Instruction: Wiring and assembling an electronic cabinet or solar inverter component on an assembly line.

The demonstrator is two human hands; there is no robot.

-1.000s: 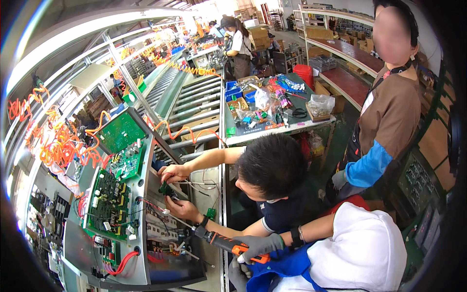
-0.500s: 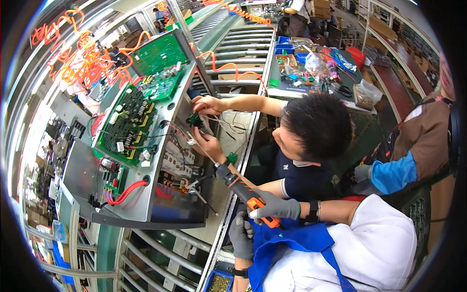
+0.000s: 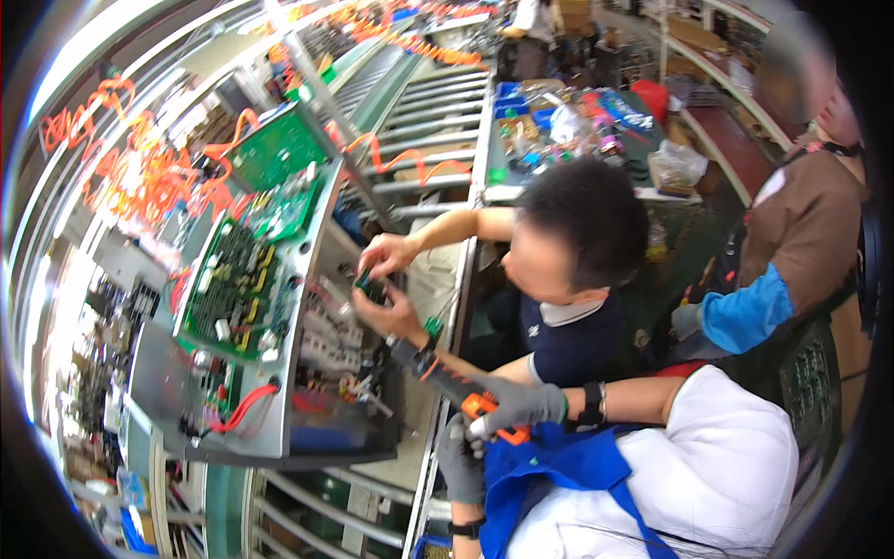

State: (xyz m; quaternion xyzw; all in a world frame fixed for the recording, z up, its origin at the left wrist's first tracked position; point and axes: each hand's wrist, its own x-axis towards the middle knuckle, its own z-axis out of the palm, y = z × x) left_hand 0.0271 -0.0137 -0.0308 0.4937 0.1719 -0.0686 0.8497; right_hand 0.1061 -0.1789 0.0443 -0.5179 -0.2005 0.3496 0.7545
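Note:
My gloved right hand (image 3: 503, 402) is closed round a black-and-orange power screwdriver (image 3: 438, 373), angled up-left toward the open metal electronics housing (image 3: 163, 368). My gloved left hand (image 3: 461, 461) sits just below the tool beside my blue apron (image 3: 549, 461), fingers curled, what they hold hidden. Green circuit boards (image 3: 228, 293) and wires fill the housing. A co-worker in a dark shirt (image 3: 577, 335) leans in, both bare hands (image 3: 391, 307) on a small dark-green board (image 3: 366, 286) at its side. The tool's tip is too blurred to make out.
A roller conveyor (image 3: 419, 130) runs behind, under orange coiled hoses (image 3: 140, 177). A bench (image 3: 503, 192) holds blue bins, bags and parts. A person in brown (image 3: 801, 233) stands at the right, near shelving (image 3: 717, 130).
The view has shifted and blurred; my left hand shows more than a second ago. The co-worker's hands remain on the small board, and my right hand still grips the screwdriver.

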